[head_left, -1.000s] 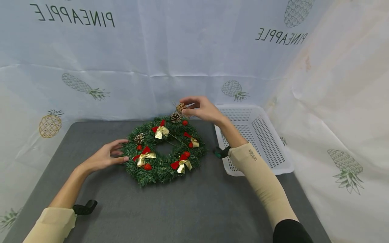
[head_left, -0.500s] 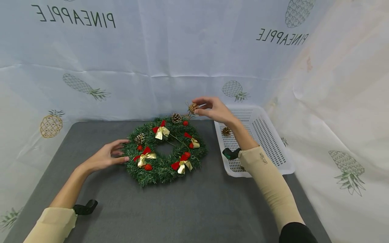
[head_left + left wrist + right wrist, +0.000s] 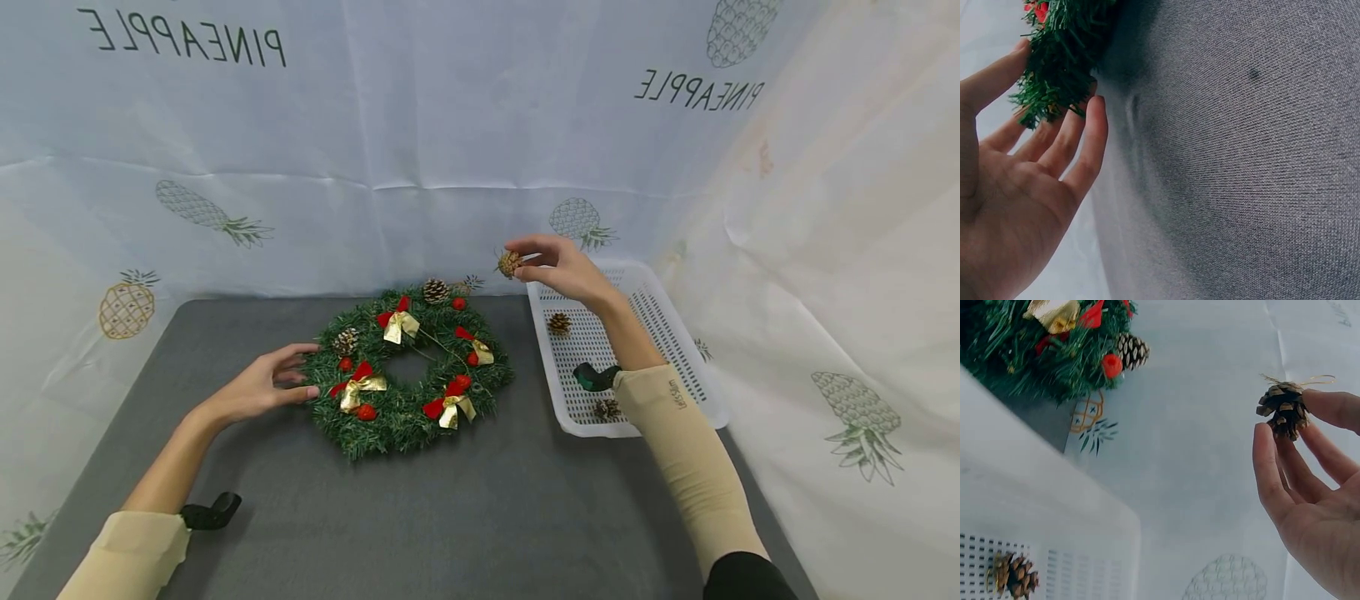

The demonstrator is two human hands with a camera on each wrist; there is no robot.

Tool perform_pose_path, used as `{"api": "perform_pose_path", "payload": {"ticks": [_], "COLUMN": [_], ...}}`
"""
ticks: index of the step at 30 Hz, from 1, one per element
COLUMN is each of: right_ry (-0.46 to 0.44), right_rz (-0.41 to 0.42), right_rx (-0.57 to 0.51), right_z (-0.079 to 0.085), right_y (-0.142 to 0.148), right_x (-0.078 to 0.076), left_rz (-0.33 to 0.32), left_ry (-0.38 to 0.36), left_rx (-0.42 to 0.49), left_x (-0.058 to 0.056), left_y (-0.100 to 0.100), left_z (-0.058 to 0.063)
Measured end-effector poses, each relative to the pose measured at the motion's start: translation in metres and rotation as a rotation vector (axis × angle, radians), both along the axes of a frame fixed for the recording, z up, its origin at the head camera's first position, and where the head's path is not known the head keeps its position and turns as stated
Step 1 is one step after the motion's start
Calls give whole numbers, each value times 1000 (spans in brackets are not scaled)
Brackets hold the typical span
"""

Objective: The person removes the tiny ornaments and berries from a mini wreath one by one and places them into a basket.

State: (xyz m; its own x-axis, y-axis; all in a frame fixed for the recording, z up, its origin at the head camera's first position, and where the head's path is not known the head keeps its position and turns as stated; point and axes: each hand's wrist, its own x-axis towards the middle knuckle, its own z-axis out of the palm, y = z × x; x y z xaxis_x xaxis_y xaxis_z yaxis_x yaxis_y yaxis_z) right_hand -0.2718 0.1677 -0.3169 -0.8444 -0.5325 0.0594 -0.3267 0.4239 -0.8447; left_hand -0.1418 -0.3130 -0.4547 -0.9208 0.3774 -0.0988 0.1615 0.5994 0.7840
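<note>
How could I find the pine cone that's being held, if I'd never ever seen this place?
Find the dark grey table and, on the person's right, the white basket. Near its far left corner, the right hand pinches a small brown pine cone. It's the only one held up; the other cones are in the basket or on the green wreath.

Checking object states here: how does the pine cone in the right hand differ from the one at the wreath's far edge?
The held cone is in the air, pinched by the right hand; the wreath cone sits against the wreath. A gold loop shows on the held cone; none is visible on the wreath cone. The held cone's scale tips look tan-gold; the wreath cone's look paler. Both have layered scales.
</note>
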Motion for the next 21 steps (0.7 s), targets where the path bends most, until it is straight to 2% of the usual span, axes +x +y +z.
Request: {"api": "perform_pose_path", "payload": {"ticks": [5,12,21], "right_ry": [0,-80,-96], "right_rz": [-6,-35,-53], "right_rx": [-2,-3,58], "right_z": [-6,-12,-20], "right_y": [16,37,61], "right_x": [-2,-3,-5], "left_rz": [2,6,0], "left_ry": [4,4,12], "left_rx": [-9,-18,-12], "left_x": [-1,0,0], "left_y": [-1,-1,1], "left_z": [-2,-2,-1]}}
